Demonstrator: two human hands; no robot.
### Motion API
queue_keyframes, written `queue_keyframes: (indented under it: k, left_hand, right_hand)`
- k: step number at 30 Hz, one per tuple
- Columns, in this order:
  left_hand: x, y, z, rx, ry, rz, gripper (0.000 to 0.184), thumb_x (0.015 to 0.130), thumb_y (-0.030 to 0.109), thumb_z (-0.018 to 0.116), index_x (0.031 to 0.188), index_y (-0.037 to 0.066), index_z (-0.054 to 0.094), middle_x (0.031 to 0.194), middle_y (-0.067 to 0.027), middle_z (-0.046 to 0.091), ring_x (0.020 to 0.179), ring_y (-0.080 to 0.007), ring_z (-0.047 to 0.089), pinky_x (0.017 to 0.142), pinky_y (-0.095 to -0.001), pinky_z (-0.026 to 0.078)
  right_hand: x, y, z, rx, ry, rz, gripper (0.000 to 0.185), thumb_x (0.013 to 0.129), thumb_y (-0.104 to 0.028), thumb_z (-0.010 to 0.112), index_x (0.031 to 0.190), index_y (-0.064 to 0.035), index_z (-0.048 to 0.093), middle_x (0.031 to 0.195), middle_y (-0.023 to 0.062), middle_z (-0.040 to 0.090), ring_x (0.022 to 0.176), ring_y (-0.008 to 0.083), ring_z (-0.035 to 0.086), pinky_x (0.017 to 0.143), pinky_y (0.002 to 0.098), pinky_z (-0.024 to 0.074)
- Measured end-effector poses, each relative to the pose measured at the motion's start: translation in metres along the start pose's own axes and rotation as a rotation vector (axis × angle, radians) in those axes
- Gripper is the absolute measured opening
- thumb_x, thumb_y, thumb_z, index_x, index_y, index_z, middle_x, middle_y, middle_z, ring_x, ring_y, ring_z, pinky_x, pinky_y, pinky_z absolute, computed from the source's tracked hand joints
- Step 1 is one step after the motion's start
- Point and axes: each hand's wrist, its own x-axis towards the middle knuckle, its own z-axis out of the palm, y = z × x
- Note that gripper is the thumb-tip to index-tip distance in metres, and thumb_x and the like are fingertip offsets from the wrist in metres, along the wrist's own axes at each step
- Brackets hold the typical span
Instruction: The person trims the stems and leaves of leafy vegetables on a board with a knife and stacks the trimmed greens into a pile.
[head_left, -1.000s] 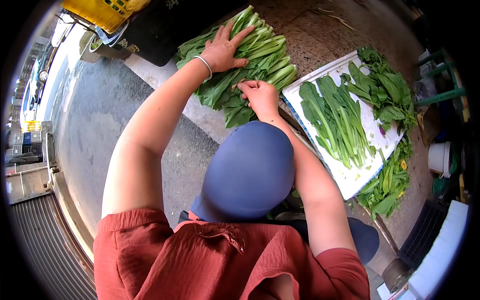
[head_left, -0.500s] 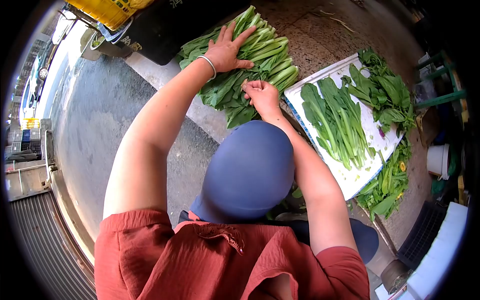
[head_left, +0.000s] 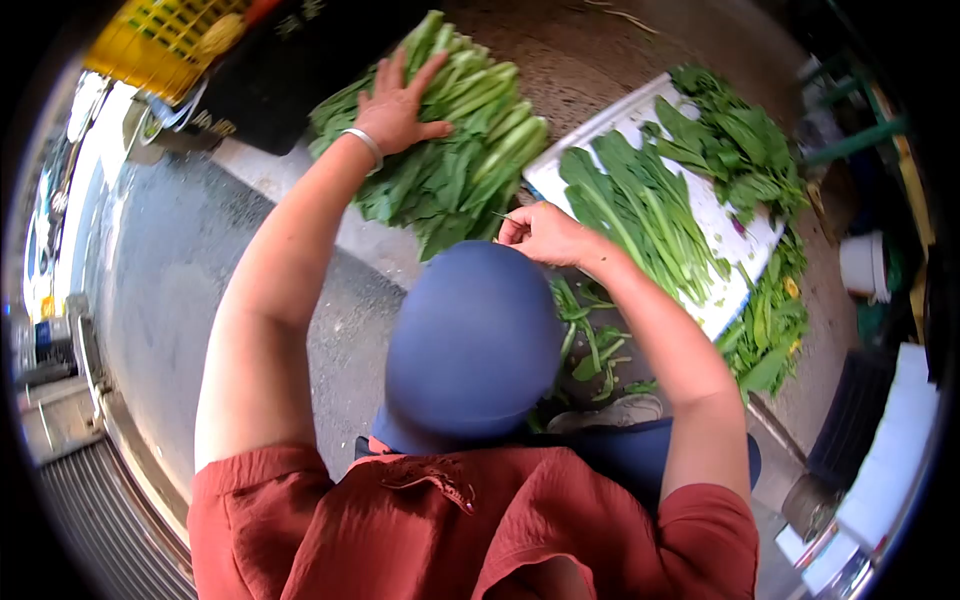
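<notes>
Fingers [head_left: 430, 74] splayed on stacked greens, the others pinched close by.
Wearing a pale bangle [head_left: 365, 148], the left hand [head_left: 392, 115] lies spread and unclenched over a pile of stalked leafy greens [head_left: 485, 155], whose pale stalks point toward the white tray [head_left: 718, 312] on the right. Near the pile's lower edge, thumb and fingertips of the right hand [head_left: 545, 235] close on a thin dark sliver [head_left: 503, 215], too small to identify. On the tray lie long-stemmed leaves [head_left: 645, 215], with a darker leafy heap [head_left: 745, 150] at its far side; more loose greens [head_left: 772, 325] rest beside it. Leaf scraps [head_left: 595, 345] lie on the ground below the right forearm, near a shoe [head_left: 615, 412]. A yellow crate [head_left: 165, 45] stands at upper left.
</notes>
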Motion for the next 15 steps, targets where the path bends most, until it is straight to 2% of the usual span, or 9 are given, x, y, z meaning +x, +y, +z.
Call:
queue_keyframes:
  k: [1, 3, 6, 9, 11, 12, 13, 14, 15]
  left_hand:
    - [0.001, -0.003, 0.005, -0.03, 0.007, 0.011, 0.096, 0.064, 0.045, 0.073, 0.137, 0.042, 0.009, 0.145, -0.0181, 0.003, 0.132, -0.0417, 0.007, 0.097, -0.0638, 0.022]
    - [0.0, -0.005, 0.007, -0.031, 0.031, 0.044, 0.095, 0.065, 0.044, 0.072, 0.137, 0.041, 0.009, 0.145, -0.0179, 0.003, 0.132, -0.0421, 0.008, 0.096, -0.0638, 0.023]
    - [-0.002, -0.003, 0.001, -0.007, 0.022, 0.061, 0.093, 0.066, 0.043, 0.072, 0.137, 0.041, 0.011, 0.145, -0.0173, 0.004, 0.132, -0.0417, 0.009, 0.095, -0.063, 0.025]
    - [-0.002, 0.0, -0.007, 0.005, 0.023, 0.091, 0.093, 0.066, 0.046, 0.071, 0.137, 0.04, 0.012, 0.145, -0.0162, 0.005, 0.132, -0.0421, 0.009, 0.095, -0.0641, 0.023]
    - [-0.005, 0.01, -0.017, 0.072, 0.004, 0.049, 0.092, 0.065, 0.05, 0.07, 0.137, 0.04, 0.014, 0.145, -0.0167, 0.006, 0.131, -0.0429, 0.009, 0.094, -0.0671, 0.021]
    - [-0.006, 0.017, -0.023, 0.107, 0.009, 0.011, 0.092, 0.064, 0.053, 0.069, 0.137, 0.039, 0.015, 0.145, -0.0172, 0.006, 0.131, -0.0435, 0.009, 0.092, -0.0696, 0.019]
    - [-0.007, 0.022, -0.027, 0.105, 0.084, 0.016, 0.088, 0.063, 0.055, 0.069, 0.136, 0.038, 0.022, 0.145, -0.0165, 0.006, 0.131, -0.0446, 0.007, 0.091, -0.0717, 0.017]
    - [-0.004, 0.031, -0.034, 0.181, 0.17, 0.017, 0.08, 0.068, 0.051, 0.067, 0.136, 0.036, 0.026, 0.144, -0.0162, 0.013, 0.131, -0.0415, 0.013, 0.092, -0.068, 0.02]
    - [-0.001, 0.04, -0.045, 0.255, 0.257, 0.017, 0.073, 0.073, 0.048, 0.064, 0.135, 0.033, 0.029, 0.142, -0.0159, 0.021, 0.131, -0.0384, 0.018, 0.094, -0.0642, 0.023]
  right_hand:
    - [-0.022, -0.007, -0.019, 0.002, -0.017, 0.114, 0.015, 0.069, -0.015, 0.067, 0.074, -0.0012, 0.062, 0.068, 0.0034, 0.062, 0.06, 0.0077, 0.055, 0.054, 0.0227, 0.0457]
    - [-0.063, 0.006, -0.061, -0.096, 0.114, 0.112, 0.014, 0.07, -0.013, 0.067, 0.076, -0.001, 0.062, 0.072, 0.0051, 0.062, 0.059, 0.0075, 0.055, 0.05, 0.0231, 0.0454]
    - [-0.137, 0.033, -0.131, -0.092, 0.492, 0.258, 0.011, 0.072, -0.01, 0.066, 0.077, -0.001, 0.063, 0.081, 0.0094, 0.064, 0.058, 0.0092, 0.055, 0.05, 0.0235, 0.047]
    - [-0.22, 0.095, -0.194, -0.199, 0.9, 0.513, 0.019, 0.07, -0.011, 0.066, 0.086, 0.0, 0.064, 0.088, 0.0106, 0.065, 0.061, 0.012, 0.058, 0.054, 0.0256, 0.048]
    - [-0.269, 0.128, -0.2, -0.941, 0.919, 1.03, 0.015, 0.072, -0.01, 0.063, 0.082, -0.0002, 0.063, 0.073, 0.0053, 0.064, 0.057, 0.0104, 0.057, 0.051, 0.0222, 0.0451]
    - [-0.29, 0.149, -0.203, -0.932, 0.925, 1.042, 0.015, 0.072, -0.01, 0.063, 0.082, -0.0002, 0.063, 0.073, 0.0053, 0.064, 0.057, 0.0104, 0.057, 0.051, 0.0222, 0.0451]
    - [-0.309, 0.171, -0.205, -0.649, 1.023, 0.988, 0.013, 0.071, -0.01, 0.061, 0.081, -0.0011, 0.063, 0.07, 0.005, 0.063, 0.052, 0.011, 0.056, 0.051, 0.0229, 0.0451]
    - [-0.323, 0.183, -0.207, -0.368, 1.113, 0.918, 0.012, 0.071, -0.01, 0.059, 0.08, -0.0019, 0.062, 0.067, 0.0047, 0.062, 0.048, 0.0117, 0.055, 0.05, 0.0237, 0.0451]
    - [-0.331, 0.185, -0.206, -0.36, 1.126, 0.929, 0.012, 0.071, -0.01, 0.059, 0.08, -0.0019, 0.062, 0.067, 0.0047, 0.062, 0.048, 0.0117, 0.055, 0.05, 0.0237, 0.0451]
